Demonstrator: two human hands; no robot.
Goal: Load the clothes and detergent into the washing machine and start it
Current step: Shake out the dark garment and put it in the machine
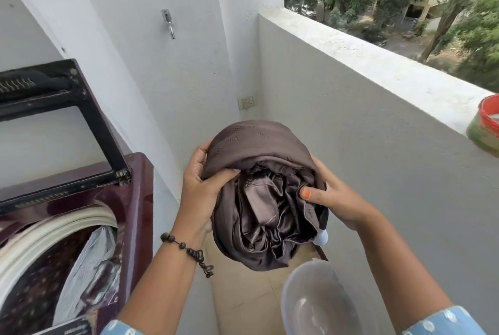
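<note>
A bundled brown satin garment [259, 167] hangs in the air at the centre of the view, held from both sides. My left hand [198, 189] grips its left edge and my right hand [332, 199] pinches its right edge. The maroon top-load washing machine [140, 199] stands at the lower left with its lid [89, 118] raised. Inside its drum lie a dark dotted cloth [35, 280] and a pale grey cloth [89, 261]. The bundle is to the right of the machine, not over the drum.
A translucent plastic tub [294, 294] sits on the tiled floor below my right forearm. A tap [168, 22] sticks out of the white wall ahead. The balcony parapet [378, 70] runs along the right, with a red and green pot [486, 124] on its ledge.
</note>
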